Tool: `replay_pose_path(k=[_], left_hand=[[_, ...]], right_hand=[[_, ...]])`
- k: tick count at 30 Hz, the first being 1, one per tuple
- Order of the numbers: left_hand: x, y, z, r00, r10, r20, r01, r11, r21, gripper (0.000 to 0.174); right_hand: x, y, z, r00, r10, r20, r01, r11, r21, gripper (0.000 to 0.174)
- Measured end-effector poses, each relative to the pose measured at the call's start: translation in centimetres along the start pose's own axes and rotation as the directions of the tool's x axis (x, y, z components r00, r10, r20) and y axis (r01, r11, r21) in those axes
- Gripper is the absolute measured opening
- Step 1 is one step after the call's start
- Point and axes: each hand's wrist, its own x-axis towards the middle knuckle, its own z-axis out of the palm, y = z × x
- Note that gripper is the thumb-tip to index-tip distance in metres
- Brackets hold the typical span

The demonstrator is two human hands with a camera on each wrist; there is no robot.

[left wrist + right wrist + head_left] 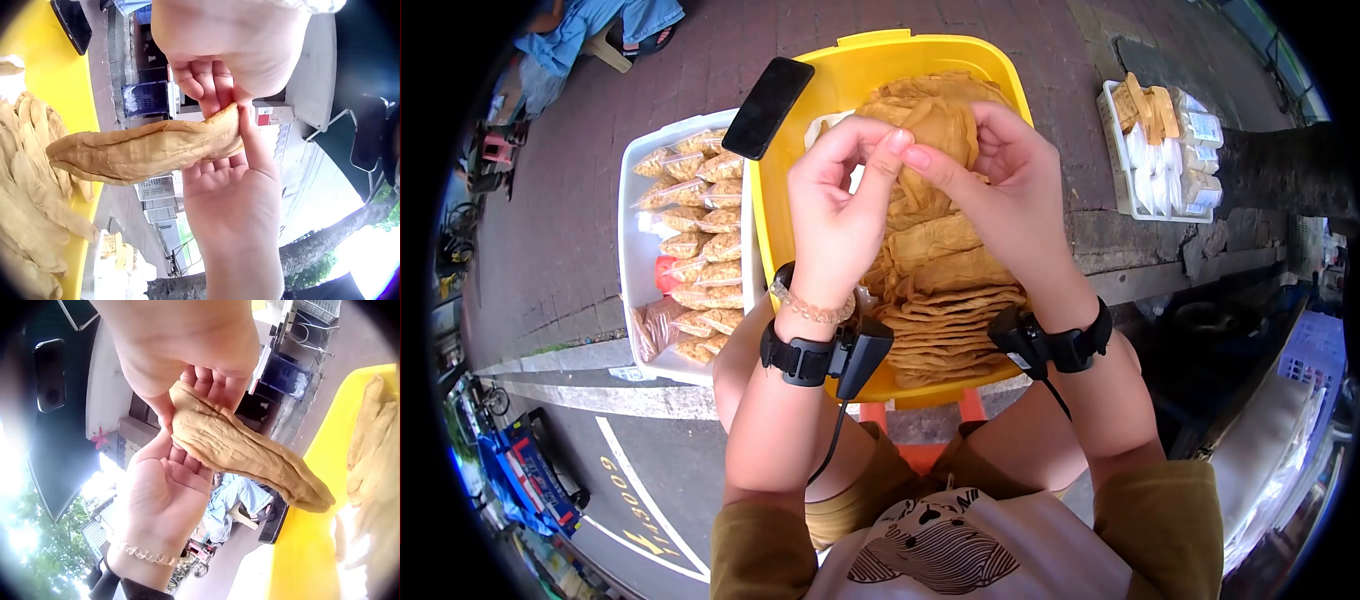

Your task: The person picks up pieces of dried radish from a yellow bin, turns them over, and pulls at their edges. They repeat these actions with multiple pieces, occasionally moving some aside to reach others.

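As the head view looks down, the left hand and right hand, two in all, meet with curled fingers and pinch one folded brown sheet between thumbs and fingers. It hangs over one yellow tub of stacked sheets, which overlap too closely to count. One phone lies on the tub's rim toward eleven o'clock. Two white trays flank the tub: the bag tray at nine o'clock and the box tray toward two.

In the left wrist view, the brown sheet's long axis runs nearly level, its free end pointing to nine o'clock; the pinched end is at the fingertips, left hand above, right hand below.

In the right wrist view, that same single sheet slants, free end toward four o'clock, pinched end toward ten. Right hand is above, left hand below, both nearly closed around that end.
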Motion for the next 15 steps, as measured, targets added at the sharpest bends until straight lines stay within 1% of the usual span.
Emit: replay_pose_path(k=[1,2,4,5,7,11,13,14,15], left_hand=[[-0.1,0.0,0.0,1.0,-0.007,0.003,0.007,1.0,-0.018,0.013],[-0.2,0.1,0.0,1.0,-0.014,0.005,0.014,0.999,-0.035,0.013],[-0.3,0.2,0.1,1.0,-0.023,0.008,0.024,0.998,-0.055,0.013],[-0.3,0.2,0.1,0.999,-0.031,0.009,0.032,0.997,-0.076,0.013],[-0.2,0.2,0.0,0.999,-0.031,0.026,0.033,0.997,-0.066,0.013],[-0.2,0.3,0.1,0.998,-0.052,0.031,0.054,0.996,-0.066,0.013],[-0.1,0.0,0.0,0.998,-0.055,0.022,0.056,0.995,-0.088,0.013],[0.0,-0.2,-0.1,0.998,-0.056,0.011,0.057,0.992,-0.111,0.013],[0.1,-0.3,-0.2,0.998,-0.056,0.01,0.057,0.992,-0.109,0.013]], right_hand=[[0.0,0.0,-0.1,0.998,0.058,0.017,-0.059,0.996,0.062,0.028],[0.0,0.0,-0.2,0.998,0.059,0.014,-0.06,0.996,0.064,0.028],[0.1,-0.2,-0.6,0.989,0.133,0.071,-0.145,0.964,0.225,0.028],[0.1,-0.2,-0.9,0.989,0.131,0.067,-0.143,0.963,0.227,0.028],[0.2,-0.3,-1.2,0.976,0.191,0.1,-0.211,0.945,0.25,0.027],[0.2,-0.2,-1.3,0.979,0.179,0.102,-0.2,0.941,0.272,0.026],[0.2,0.0,-1.0,0.992,0.122,0.043,-0.129,0.941,0.314,0.024],[0.2,0.0,-0.9,0.992,0.122,0.043,-0.129,0.94,0.315,0.024],[0.2,-0.2,-0.9,0.996,-0.063,-0.059,0.062,0.998,-0.025,0.022]])
